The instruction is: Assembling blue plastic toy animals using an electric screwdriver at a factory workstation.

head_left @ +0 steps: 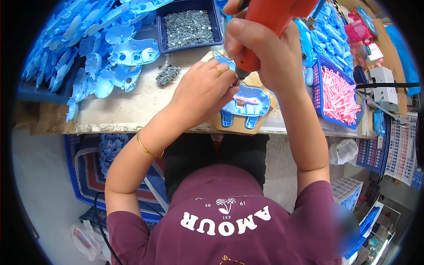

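Observation:
My right hand (280, 55) grips an orange-red power screwdriver (269, 20), its bit pointing down. The tip stands over a blue plastic toy shell (258, 106) that looks like an animal body with legs. This shell lies hollow side up in a tan holder (215, 123) at the table's front edge. My left hand (198, 90) rests over the shell's left side, thumb and fingers pinched together beside the bit. Whatever is in that pinch is too small to make out. A thin pink part (247, 100) lies inside the shell.
Left of the holder sits a small heap of screws (168, 75). Behind it stands a dark blue tray (192, 47) full of screws. Blue shells (132, 51) pile up at the left. On the right are a basket (336, 118) of pink parts and a heap of blue pieces (331, 39).

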A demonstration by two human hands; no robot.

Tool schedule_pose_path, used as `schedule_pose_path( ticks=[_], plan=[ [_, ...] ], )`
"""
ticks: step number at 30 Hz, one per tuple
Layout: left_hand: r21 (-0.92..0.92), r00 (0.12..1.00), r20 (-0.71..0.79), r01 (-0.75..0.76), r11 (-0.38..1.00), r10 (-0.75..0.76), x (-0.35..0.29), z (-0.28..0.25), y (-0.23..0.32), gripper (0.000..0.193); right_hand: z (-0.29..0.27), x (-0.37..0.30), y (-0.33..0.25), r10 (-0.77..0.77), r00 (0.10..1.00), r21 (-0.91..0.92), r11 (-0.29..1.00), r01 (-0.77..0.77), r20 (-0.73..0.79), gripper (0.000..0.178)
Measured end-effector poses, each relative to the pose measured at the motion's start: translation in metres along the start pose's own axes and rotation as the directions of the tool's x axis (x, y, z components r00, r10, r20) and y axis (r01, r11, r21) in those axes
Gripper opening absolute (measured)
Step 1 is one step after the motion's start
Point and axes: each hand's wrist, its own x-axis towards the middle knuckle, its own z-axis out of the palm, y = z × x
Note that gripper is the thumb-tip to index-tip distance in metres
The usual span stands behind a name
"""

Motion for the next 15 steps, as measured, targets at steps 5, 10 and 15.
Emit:
schedule_pose_path(
  ticks=[5, 10, 15],
  plan=[
    [-0.075, 0.999, 0.049, -0.002, 0.997, 0.005, -0.003, 0.007, 0.012, 0.018, -0.016, -0.014, 0.007, 0.057, 0.997, -0.002, 0.998, -0.057, 0.043, 0.029],
    [-0.109, 0.998, 0.052, -0.03, 0.994, 0.036, -0.003, 0.021, 0.022, 0.025, -0.031, -0.029, 0.024, -0.128, 0.988, 0.003, 0.992, 0.128, 0.084, 0.032],
    [-0.068, 0.999, 0.043, 0.001, 0.998, 0.002, -0.001, 0.024, 0.027, 0.054, -0.046, -0.043, 0.022, -0.136, 0.988, -0.203, 0.972, 0.119, -0.075, 0.035]
  ],
)
